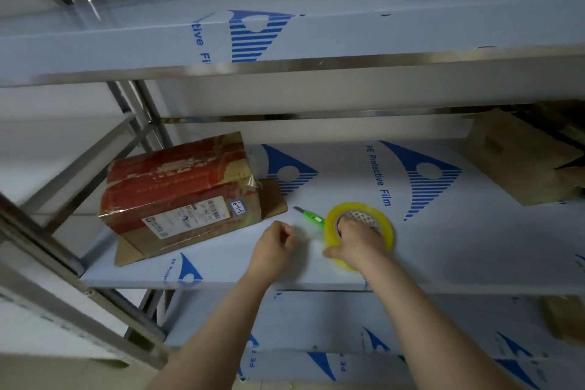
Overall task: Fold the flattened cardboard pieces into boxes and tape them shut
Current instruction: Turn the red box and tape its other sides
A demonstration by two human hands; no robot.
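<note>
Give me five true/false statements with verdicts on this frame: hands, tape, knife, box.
1. The right hand holds the yellow tape roll. True.
2. The green utility knife is in the left hand's grip. False: it lies untouched on the shelf, beyond the left hand.
3. The red box sits on the same shelf, left of the tape roll. True.
4. The tape roll rests on top of the red box. False: it is at the shelf surface, apart from the box.
5. A white label is on the red box. True.
</note>
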